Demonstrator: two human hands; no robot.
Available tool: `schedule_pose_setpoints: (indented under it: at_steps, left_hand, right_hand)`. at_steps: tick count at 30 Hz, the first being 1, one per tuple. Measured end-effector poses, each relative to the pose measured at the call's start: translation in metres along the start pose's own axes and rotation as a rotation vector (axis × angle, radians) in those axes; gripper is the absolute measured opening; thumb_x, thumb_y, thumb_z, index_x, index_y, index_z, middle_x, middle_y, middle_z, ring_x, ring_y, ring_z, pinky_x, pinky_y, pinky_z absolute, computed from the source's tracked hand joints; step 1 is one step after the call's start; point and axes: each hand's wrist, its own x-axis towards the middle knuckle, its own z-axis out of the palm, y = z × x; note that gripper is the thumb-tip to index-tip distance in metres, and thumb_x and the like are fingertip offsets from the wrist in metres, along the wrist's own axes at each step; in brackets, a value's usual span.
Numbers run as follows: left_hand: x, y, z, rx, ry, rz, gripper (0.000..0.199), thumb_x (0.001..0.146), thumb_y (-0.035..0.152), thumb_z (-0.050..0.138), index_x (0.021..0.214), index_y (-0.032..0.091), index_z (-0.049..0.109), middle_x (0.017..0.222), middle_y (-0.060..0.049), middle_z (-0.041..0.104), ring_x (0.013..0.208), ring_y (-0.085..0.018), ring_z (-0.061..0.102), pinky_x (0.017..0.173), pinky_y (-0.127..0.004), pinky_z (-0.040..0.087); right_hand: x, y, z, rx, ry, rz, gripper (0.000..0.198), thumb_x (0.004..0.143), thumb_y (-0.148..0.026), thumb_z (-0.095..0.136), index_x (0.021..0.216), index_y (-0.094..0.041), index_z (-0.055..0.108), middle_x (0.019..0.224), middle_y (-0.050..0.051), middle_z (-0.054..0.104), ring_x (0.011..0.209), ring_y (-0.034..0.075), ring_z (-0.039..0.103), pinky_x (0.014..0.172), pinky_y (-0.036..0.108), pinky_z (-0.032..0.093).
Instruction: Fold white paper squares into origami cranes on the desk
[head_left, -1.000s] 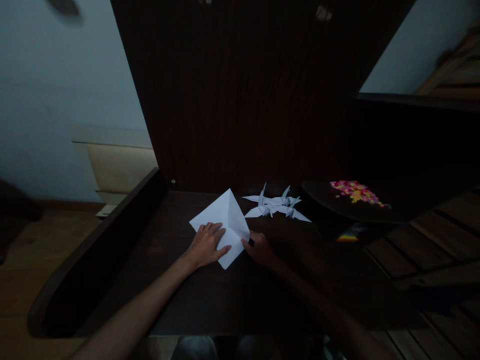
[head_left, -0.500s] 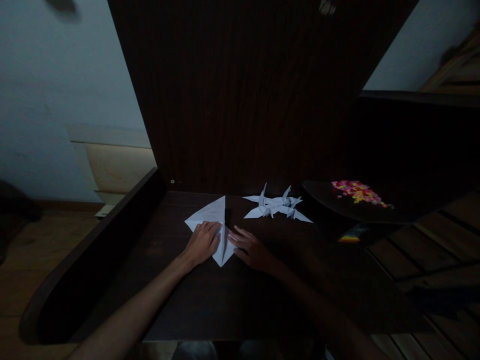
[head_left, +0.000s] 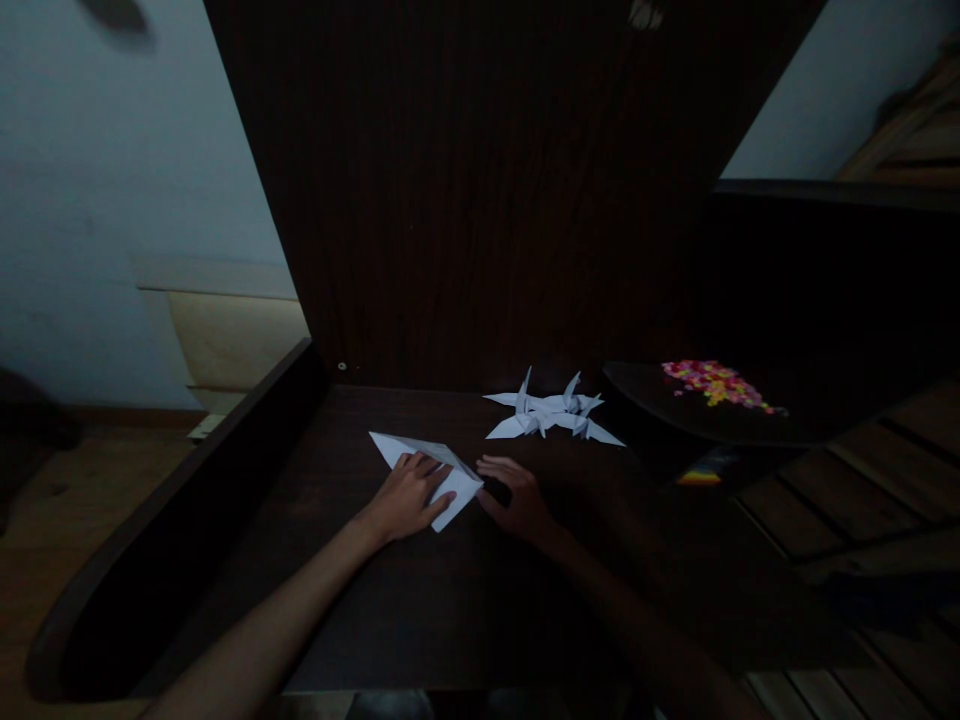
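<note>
A white sheet of folded paper [head_left: 456, 498] lies on the dark wooden desk, one long point reaching to the upper left. My left hand [head_left: 409, 497] rests on the paper with its fingers spread, pressing it down; part of the sheet is hidden beneath. At the paper's right corner is my right hand [head_left: 516, 497], its fingers apart and curved, the fingertips close to the edge. Whether they touch it I cannot tell. Behind my right hand, several folded paper cranes [head_left: 551, 408] stand in a cluster near the back panel.
The dark desk [head_left: 360, 620] has a raised side board [head_left: 180, 520] on the left and a tall back panel [head_left: 480, 200]. A small shelf [head_left: 637, 395] on the right bears a pile of tiny pink, red and yellow pieces [head_left: 716, 385]. The room is dim.
The paper's upper flap has been folded down, so its tall top point is gone. My left fingers have spread over it, and my right hand has moved slightly right.
</note>
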Motion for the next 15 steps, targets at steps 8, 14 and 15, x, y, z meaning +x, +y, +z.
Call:
schedule_pose_setpoints:
  at_steps: [8, 14, 15]
  left_hand:
    - [-0.001, 0.002, 0.000, -0.036, 0.006, 0.011, 0.032, 0.091, 0.037, 0.046, 0.109, 0.018, 0.065, 0.114, -0.012, 0.063, 0.109, -0.029, 0.053, 0.096, -0.046, 0.037]
    - [0.000, 0.003, -0.001, -0.038, 0.049, 0.029, 0.040, 0.092, 0.038, 0.044, 0.126, 0.020, 0.055, 0.127, -0.014, 0.055, 0.113, -0.030, 0.049, 0.092, -0.047, 0.041]
    - [0.000, 0.003, -0.001, -0.043, 0.060, 0.036, 0.038, 0.092, 0.037, 0.044, 0.123, 0.021, 0.057, 0.127, -0.013, 0.054, 0.113, -0.030, 0.049, 0.092, -0.047, 0.041]
  right_hand:
    - [0.002, -0.014, -0.005, -0.025, -0.074, -0.120, 0.058, 0.078, -0.033, 0.065, 0.132, -0.017, 0.050, 0.125, 0.013, 0.061, 0.117, 0.027, 0.053, 0.097, 0.044, 0.046]
    - [0.003, -0.011, 0.001, -0.149, -0.166, -0.063, 0.043, 0.089, -0.033, 0.053, 0.128, -0.015, 0.054, 0.128, 0.015, 0.059, 0.123, 0.028, 0.049, 0.101, 0.047, 0.042]
    - [0.003, -0.010, 0.002, -0.162, -0.177, -0.064, 0.039, 0.091, -0.032, 0.051, 0.126, -0.015, 0.057, 0.127, 0.015, 0.059, 0.124, 0.028, 0.049, 0.101, 0.047, 0.042]
